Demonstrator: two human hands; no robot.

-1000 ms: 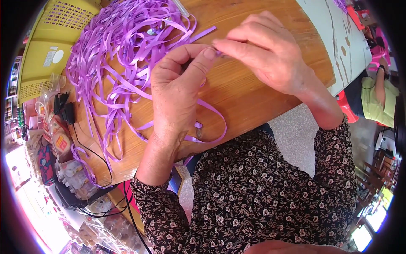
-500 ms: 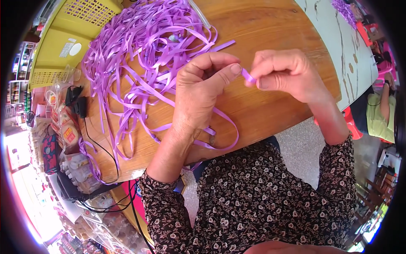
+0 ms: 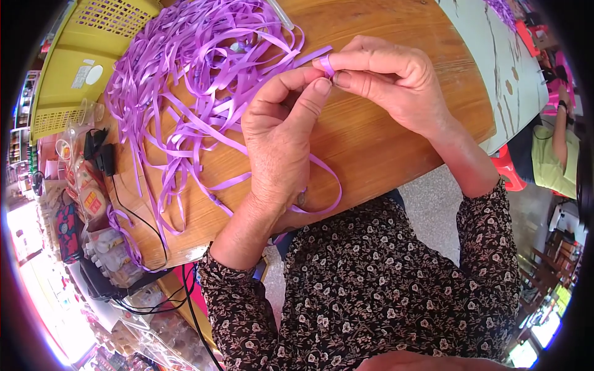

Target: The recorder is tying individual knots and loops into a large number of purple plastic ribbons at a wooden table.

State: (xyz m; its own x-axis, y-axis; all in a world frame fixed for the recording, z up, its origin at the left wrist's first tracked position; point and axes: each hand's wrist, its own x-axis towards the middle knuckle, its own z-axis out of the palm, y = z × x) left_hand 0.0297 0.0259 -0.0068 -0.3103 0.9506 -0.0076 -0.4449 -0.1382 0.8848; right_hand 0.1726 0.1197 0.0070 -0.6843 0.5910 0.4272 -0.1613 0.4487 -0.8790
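Observation:
A short looped end of purple ribbon (image 3: 327, 64) shows between my two hands above the wooden table. My left hand (image 3: 281, 127) pinches the ribbon, thumb against bent forefinger. From the right, my right hand (image 3: 393, 80) grips the loop between thumb and forefinger, its fingertips close to those of the left. Below my left wrist a length of ribbon curves out over the table. Beyond and left of my hands lies a big tangled heap of purple ribbons (image 3: 185, 68), with strands trailing toward the near edge.
A yellow plastic basket (image 3: 69, 65) stands at the far left of the wooden table (image 3: 383, 161). Black plugs (image 3: 106, 159) with a cable and bagged goods (image 3: 111, 250) lie along the left edge. Past a marble-patterned white table (image 3: 489, 74), a person (image 3: 560, 154) in yellow-green sits at right.
My right hand has moved up and left, bringing the ribbon loop closer to my left fingertips. My left thumb has tilted more upright.

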